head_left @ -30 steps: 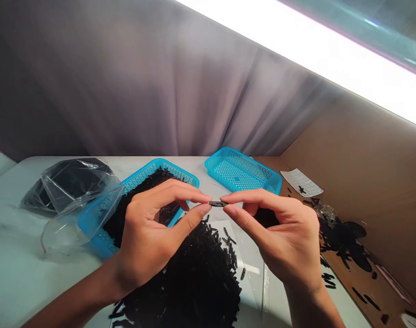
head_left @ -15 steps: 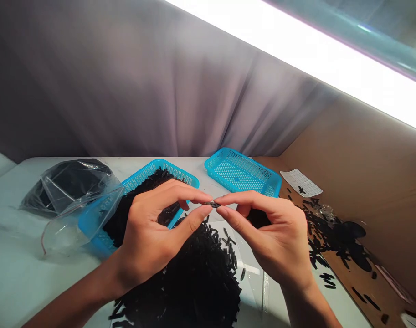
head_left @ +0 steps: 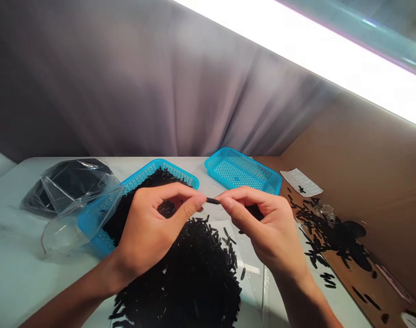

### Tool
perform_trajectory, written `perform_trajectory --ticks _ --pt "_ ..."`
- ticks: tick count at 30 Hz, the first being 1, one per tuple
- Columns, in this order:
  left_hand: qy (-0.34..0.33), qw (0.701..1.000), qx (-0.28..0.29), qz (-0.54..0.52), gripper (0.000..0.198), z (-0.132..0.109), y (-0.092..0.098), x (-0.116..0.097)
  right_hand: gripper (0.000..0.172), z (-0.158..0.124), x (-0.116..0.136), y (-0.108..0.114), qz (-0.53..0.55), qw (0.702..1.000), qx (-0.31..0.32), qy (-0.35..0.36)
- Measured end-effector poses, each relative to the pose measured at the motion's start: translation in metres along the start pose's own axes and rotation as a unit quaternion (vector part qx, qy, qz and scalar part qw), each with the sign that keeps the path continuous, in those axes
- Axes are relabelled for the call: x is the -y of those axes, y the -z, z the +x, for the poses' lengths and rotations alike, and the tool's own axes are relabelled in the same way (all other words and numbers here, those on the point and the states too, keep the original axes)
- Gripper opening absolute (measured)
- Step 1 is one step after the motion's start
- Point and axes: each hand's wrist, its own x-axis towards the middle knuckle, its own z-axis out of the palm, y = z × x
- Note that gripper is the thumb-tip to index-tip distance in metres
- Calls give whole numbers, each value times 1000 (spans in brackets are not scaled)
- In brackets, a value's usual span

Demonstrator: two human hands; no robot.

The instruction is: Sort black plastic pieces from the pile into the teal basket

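Between my two hands, above the table, is a small slim black piece [head_left: 213, 201], lying nearly level. My left hand [head_left: 160, 223] pinches its left end between thumb and forefinger. The right end sits between the thumb and forefinger of my right hand [head_left: 267, 223]. Only the middle of the piece shows; the fingertips cover its ends. Beneath my hands spreads a large heap of similar black pieces [head_left: 197, 273]. Behind my left hand stands a blue perforated basket [head_left: 98, 239] filled with more of them.
A second blue basket [head_left: 237, 172] stands at the back. On the left lies a clear plastic bag [head_left: 74, 191] with black contents. Loose black pieces [head_left: 327, 232] lie scattered on the right along the brown board [head_left: 375, 218], near a gridded paper [head_left: 305, 182].
The black piece has been turned about its length, so its slotted face no longer shows. My thumbs have moved up over its ends, and both hands have shifted slightly.
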Motion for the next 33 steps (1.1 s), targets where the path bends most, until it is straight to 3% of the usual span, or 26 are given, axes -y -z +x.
perform_trajectory --ticks 2,3,5,6,8,10,12,16,23,33 --pt "-33 989 -103 98 8 5 3 10 18 3 -7 -2 111 993 -4 -38" --pt "-53 976 -157 142 15 8 5 14 19 6 -10 -3 180 982 -7 -63" --pt "-83 961 -206 168 40 11 5 21 19 13 -17 -5 303 944 -24 -124" --pt "-93 964 -195 157 45 11 4 22 18 16 -20 -6 349 924 -35 -155" --pt "-122 980 -105 118 37 7 -4 22 20 21 -26 -8 406 890 -47 -202" --pt "-173 981 24 83 25 -1 -16 19 22 24 -30 -11 431 872 -47 -226" --pt "-215 972 85 50 18 -10 -29 17 22 23 -33 -13 446 863 -42 -234" --pt "-226 971 74 28 18 -19 -43 18 18 20 -35 -17 503 824 -50 -254" --pt "-267 963 21 37 12 -23 -48 23 16 23 -29 -17 589 747 -96 -293" --pt "-233 970 10 64 11 -24 -51 24 34 20 -30 -25 612 723 -113 -299"
